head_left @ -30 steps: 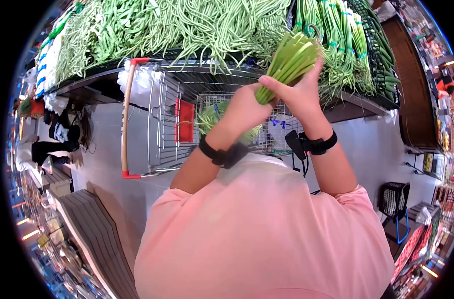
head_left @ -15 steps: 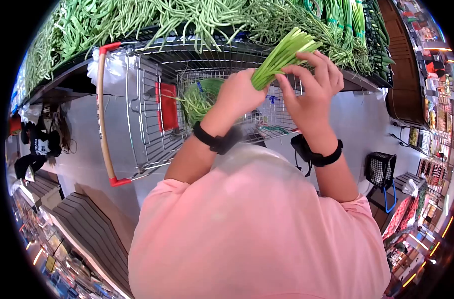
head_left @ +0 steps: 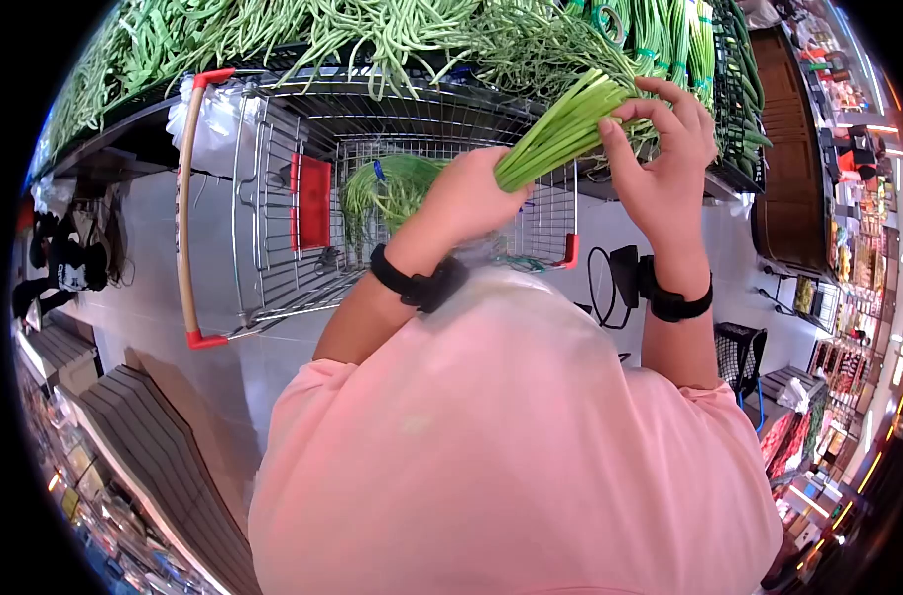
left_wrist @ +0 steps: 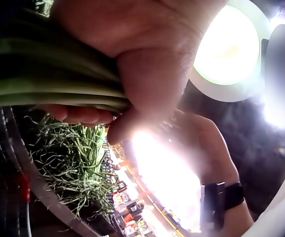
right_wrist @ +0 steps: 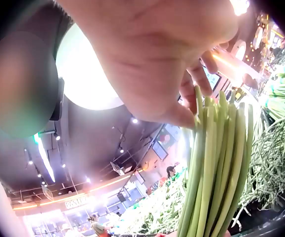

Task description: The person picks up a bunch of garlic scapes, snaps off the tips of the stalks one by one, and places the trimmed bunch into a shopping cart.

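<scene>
My left hand [head_left: 476, 193] grips a bunch of garlic scapes [head_left: 560, 134] around its middle, the pale cut ends fanning up to the right. In the left wrist view the left thumb and fingers wrap the stems [left_wrist: 48, 89]. My right hand [head_left: 669, 144] is at the cut ends, thumb and index fingertips close together there. In the right wrist view the right thumb [right_wrist: 184, 117] meets the edge of the stems [right_wrist: 216, 163], its fingers bent behind. Thin curly greens [head_left: 392, 188] with a blue tie appear left of the left hand, over the cart; the hand hides where they join.
A metal shopping cart [head_left: 263, 238] with a wooden handle [head_left: 185, 198] stands in front of me. Beyond it, a display holds long beans [head_left: 362, 40], loose thin greens [head_left: 541, 50] and tied bunches [head_left: 674, 45]. A black basket [head_left: 739, 357] is at the right.
The right hand has moved from holding the bunch beside the left hand to the cut ends. The bunch has tilted lower, towards the right, while the left hand keeps its grip.
</scene>
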A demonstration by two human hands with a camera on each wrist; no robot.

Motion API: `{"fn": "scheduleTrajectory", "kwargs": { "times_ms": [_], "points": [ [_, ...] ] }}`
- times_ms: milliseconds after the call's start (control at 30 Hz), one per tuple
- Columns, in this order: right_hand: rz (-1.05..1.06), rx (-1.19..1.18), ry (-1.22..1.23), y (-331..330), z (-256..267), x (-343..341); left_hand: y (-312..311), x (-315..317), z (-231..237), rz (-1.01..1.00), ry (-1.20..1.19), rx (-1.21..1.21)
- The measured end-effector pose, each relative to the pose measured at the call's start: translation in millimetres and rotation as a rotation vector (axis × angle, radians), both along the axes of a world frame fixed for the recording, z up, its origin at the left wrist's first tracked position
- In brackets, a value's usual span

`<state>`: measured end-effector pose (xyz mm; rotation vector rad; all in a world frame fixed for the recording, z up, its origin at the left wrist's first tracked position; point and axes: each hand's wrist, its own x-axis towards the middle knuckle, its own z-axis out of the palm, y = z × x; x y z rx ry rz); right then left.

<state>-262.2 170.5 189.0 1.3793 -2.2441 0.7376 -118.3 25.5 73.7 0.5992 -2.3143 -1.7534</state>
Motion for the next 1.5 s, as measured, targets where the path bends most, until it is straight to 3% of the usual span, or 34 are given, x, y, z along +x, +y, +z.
{"fn": "scheduleTrajectory", "kwargs": {
  "times_ms": [100, 200, 333, 567, 800, 1367, 1500],
  "points": [
    [0.020, -0.046, -0.032, -6.9, 0.9, -1.3, -1.3, 0.2, -2.1, -0.001, -0.053, -0.036],
    [0.006, -0.131, 0.172, -14.7, 7.2, 2.4, -0.9, 4.5, 2.0, 0.011, -0.100, -0.086],
    [0.377, 0.209, 0.241, -26.4, 9.3, 22.8, -0.1, 11.0, -4.3, 0.031, -0.140, -0.136],
    [0.518, 0.593, 0.177, -45.4, -4.8, 19.9, -13.1, 22.9, -4.3, -0.010, -0.238, -0.205],
    [0.610, 0.759, 0.100, -65.3, -15.1, 23.2, -29.8, 36.0, -10.4, -0.072, -0.257, -0.246],
    [0.550, 0.722, 0.360, -70.9, -22.3, 50.0, -37.7, 58.8, 4.7, -0.033, -0.283, -0.274],
    [0.438, 0.496, 0.300, -54.2, 1.0, 23.8, -29.9, 54.6, 11.2, -0.019, -0.280, -0.260]
  ]
}}
